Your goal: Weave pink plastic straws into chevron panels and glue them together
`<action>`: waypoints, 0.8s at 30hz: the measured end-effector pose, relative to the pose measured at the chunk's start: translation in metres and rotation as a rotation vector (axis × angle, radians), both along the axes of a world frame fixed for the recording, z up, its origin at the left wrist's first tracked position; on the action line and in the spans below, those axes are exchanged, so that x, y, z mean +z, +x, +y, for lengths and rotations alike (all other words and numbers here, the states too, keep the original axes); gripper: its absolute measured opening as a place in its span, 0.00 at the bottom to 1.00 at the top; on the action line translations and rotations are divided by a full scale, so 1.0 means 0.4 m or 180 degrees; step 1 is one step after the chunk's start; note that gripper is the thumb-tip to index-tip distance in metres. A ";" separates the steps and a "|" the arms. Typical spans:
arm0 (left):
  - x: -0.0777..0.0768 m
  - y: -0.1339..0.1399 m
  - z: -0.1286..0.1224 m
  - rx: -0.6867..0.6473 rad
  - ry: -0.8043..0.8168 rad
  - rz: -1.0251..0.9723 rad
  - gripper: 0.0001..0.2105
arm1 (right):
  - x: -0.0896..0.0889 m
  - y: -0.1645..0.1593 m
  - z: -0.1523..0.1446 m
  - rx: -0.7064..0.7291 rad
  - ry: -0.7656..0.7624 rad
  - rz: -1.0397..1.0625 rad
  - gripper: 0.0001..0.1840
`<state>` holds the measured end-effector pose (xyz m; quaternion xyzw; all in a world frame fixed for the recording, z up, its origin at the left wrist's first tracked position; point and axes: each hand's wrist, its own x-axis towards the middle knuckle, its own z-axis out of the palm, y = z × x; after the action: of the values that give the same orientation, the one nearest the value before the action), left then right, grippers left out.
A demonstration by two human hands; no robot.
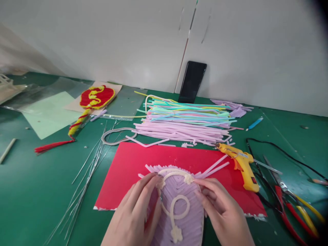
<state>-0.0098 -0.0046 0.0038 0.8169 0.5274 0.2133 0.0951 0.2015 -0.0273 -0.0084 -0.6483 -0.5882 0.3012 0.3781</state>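
Observation:
A lavender oval panel (189,215) of side-by-side pipe cleaners lies in front of me, its upper end over a red sheet (125,164). On it rests a cream pipe cleaner (175,172), curved along the top with a small flower at each end. Below is a looped cream stem (189,205) ending in another flower (176,234). My left hand (135,208) pinches the curve's left end, partly covering that flower. My right hand (220,208) is closed at the panel's right edge, its fingertips touching the right-hand flower (189,179).
Behind the sheet lie bundles of pastel pipe cleaners (181,131) and an upright phone (192,82). At right are a yellow glue gun (242,164) with a cord and red-handled scissors (287,208). Thin wires (88,177) and a red-and-yellow tasselled fan (98,97) are at left.

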 end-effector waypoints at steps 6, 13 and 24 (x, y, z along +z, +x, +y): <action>-0.012 -0.003 0.001 -0.0046 -0.0014 -0.0098 0.18 | -0.003 -0.003 0.005 0.0000 -0.0002 -0.0081 0.10; -0.039 -0.006 0.008 -0.0177 -0.0154 0.0142 0.19 | -0.007 -0.007 0.011 0.0173 0.0231 -0.0659 0.10; -0.031 -0.009 0.014 -0.0278 0.0015 0.0438 0.20 | -0.005 -0.011 0.011 0.0214 0.0387 -0.0993 0.09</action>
<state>-0.0132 0.0010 -0.0086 0.8521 0.4960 0.1535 0.0658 0.1971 -0.0229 -0.0102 -0.6432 -0.6782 0.1732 0.3104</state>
